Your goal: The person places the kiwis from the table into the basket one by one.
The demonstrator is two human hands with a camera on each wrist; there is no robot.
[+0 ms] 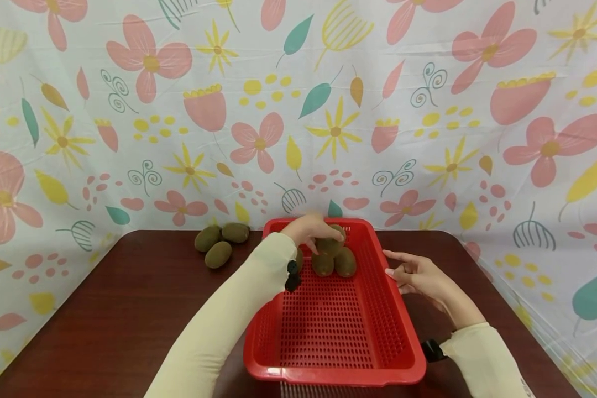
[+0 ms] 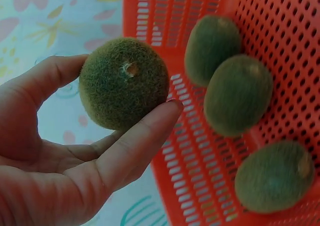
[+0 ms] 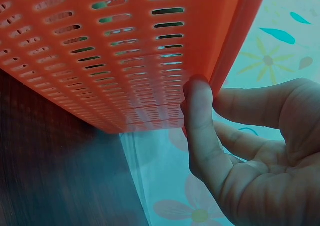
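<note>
My left hand [image 1: 310,229] holds a kiwi [image 2: 124,83] between thumb and fingers, above the far end of a red plastic basket [image 1: 328,378]. Brown and fuzzy, the fruit shows its stem end in the left wrist view. Three more kiwis lie inside the basket, among them one kiwi [image 1: 345,262] on the right and another kiwi [image 1: 322,264] beside it; the third is partly hidden by my left wrist in the head view. On the basket's right side, my right hand [image 1: 425,279] pinches the rim [image 3: 227,41], thumb and fingers on either side of it.
Three loose kiwis [image 1: 218,255] rest together on the dark wooden table [image 1: 109,320], left of the basket. A white cloth [image 1: 298,138] with a flower print hangs behind the table and along its sides.
</note>
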